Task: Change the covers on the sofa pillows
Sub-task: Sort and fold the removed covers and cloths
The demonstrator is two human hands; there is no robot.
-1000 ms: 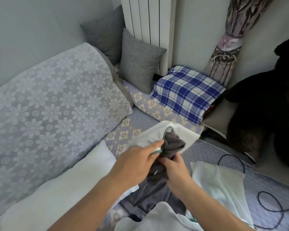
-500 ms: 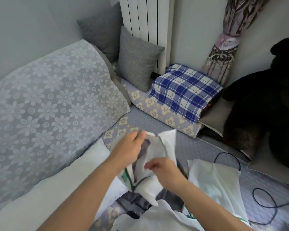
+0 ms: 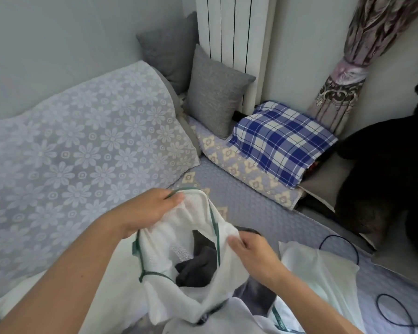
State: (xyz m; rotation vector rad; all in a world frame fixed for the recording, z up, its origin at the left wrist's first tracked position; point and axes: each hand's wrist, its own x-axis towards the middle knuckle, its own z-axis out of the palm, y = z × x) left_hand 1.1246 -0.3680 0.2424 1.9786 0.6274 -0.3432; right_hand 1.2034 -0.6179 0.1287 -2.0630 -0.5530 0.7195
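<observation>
Sofa's a mess; both hands pinch the white green-trimmed mesh cover (image 3: 191, 239) open, left hand (image 3: 150, 210) far rim, right hand (image 3: 253, 256) near rim, dark grey cloth (image 3: 198, 268) between, below.

The white bag (image 3: 191, 239) is thin, soft cloth with a tiny woven pattern and green edging, and the dark cloth (image 3: 198, 268) inside looks matt and soft. The big cushion (image 3: 82, 150) has a lacy flower cover. The grey pillow (image 3: 215, 100) looks rough, the checked pillow (image 3: 280, 141) smooth.
</observation>
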